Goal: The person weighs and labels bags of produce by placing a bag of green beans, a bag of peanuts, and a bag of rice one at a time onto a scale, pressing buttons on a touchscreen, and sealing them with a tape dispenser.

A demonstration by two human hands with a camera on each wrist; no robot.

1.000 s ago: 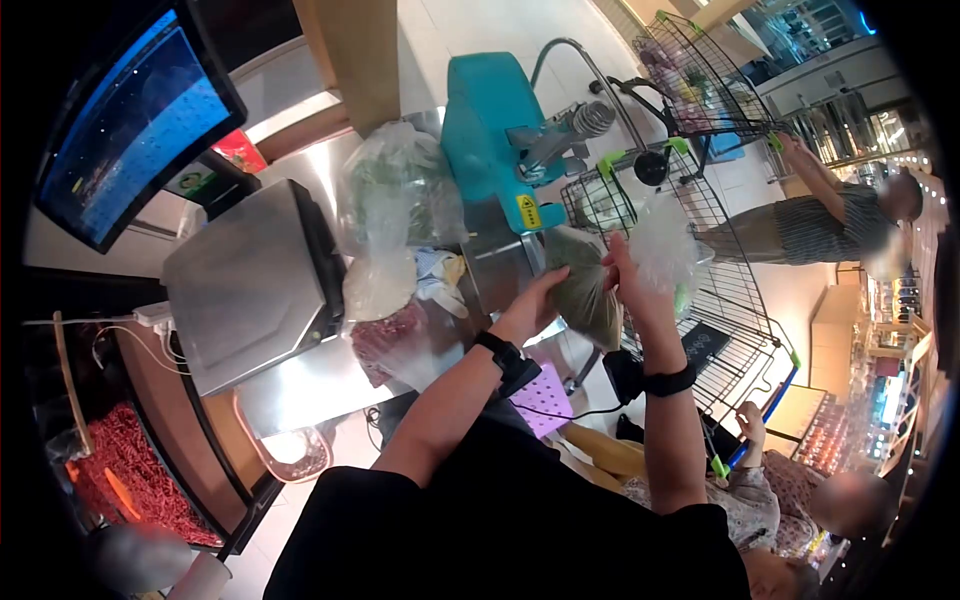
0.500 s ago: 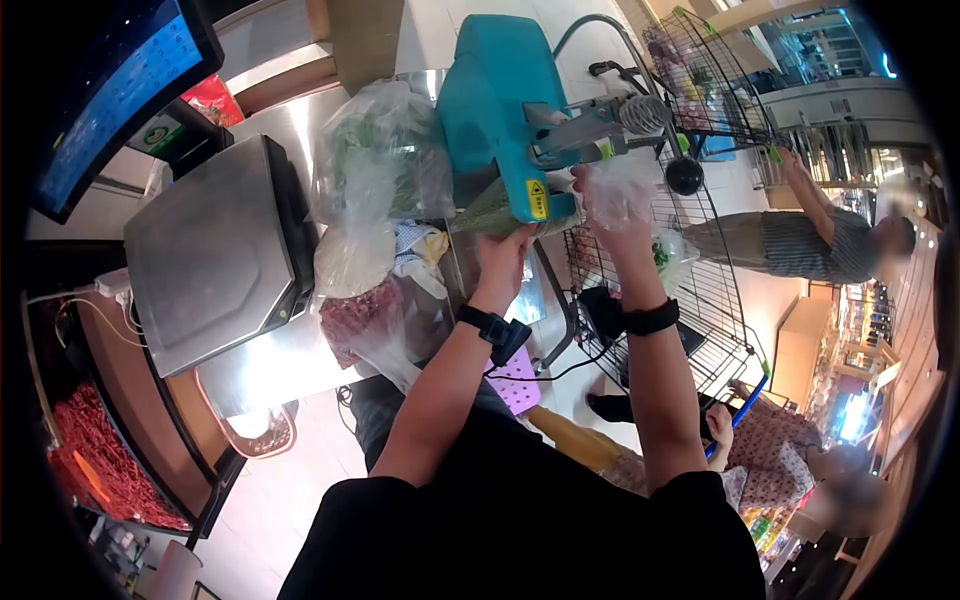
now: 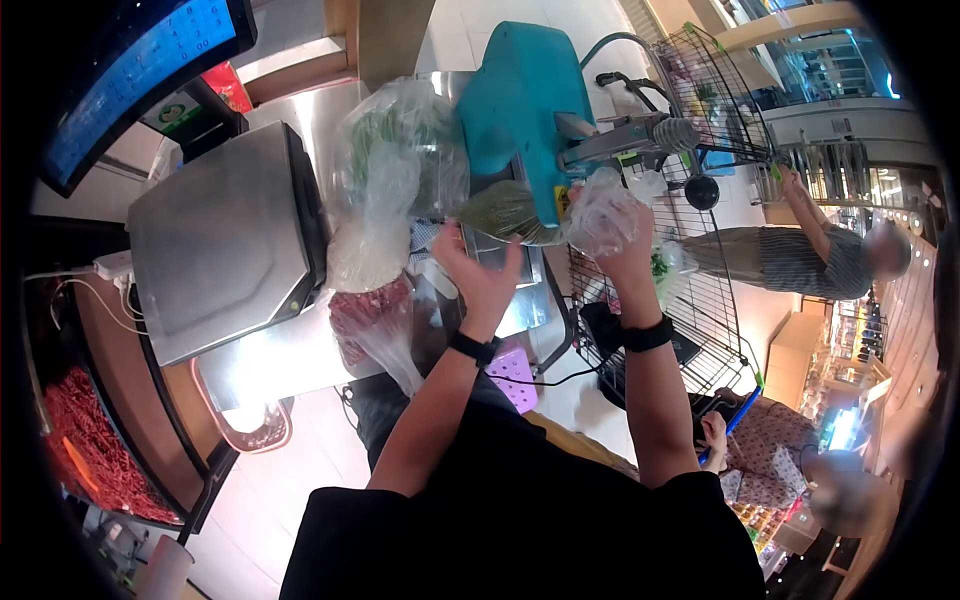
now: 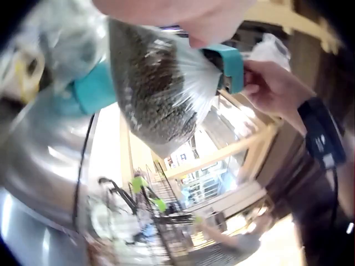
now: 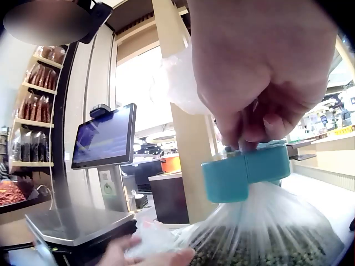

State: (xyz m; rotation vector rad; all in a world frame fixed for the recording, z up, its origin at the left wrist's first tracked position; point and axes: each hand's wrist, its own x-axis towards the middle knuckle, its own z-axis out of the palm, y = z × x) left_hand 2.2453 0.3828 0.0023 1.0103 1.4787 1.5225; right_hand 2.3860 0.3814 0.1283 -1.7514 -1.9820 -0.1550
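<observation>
A clear plastic bag of small greenish grains (image 3: 505, 212) lies against the teal bag-neck sealer (image 3: 525, 95), its gathered neck passing through the machine's slot. My right hand (image 3: 630, 250) pinches the bag's neck on the far side of that slot, with the loose plastic top (image 3: 603, 215) bunched around the fingers. In the right wrist view, the neck runs up through the teal head (image 5: 247, 172) into the pinch. My left hand (image 3: 482, 285) is beside the bag's full end, thumb and fingers spread, gripping nothing.
Bagged leafy greens (image 3: 400, 140) and a bag of reddish goods (image 3: 372, 318) sit on the steel counter left of the sealer. Farther left stand a flat steel scale (image 3: 220, 240) and a screen (image 3: 150, 80). Wire shopping carts (image 3: 690, 290) and people are at the right.
Both hands carried the bag of grains up to the sealer, and its neck entered the slot. My left hand has since come off the bag and moved left, fingers spreading.
</observation>
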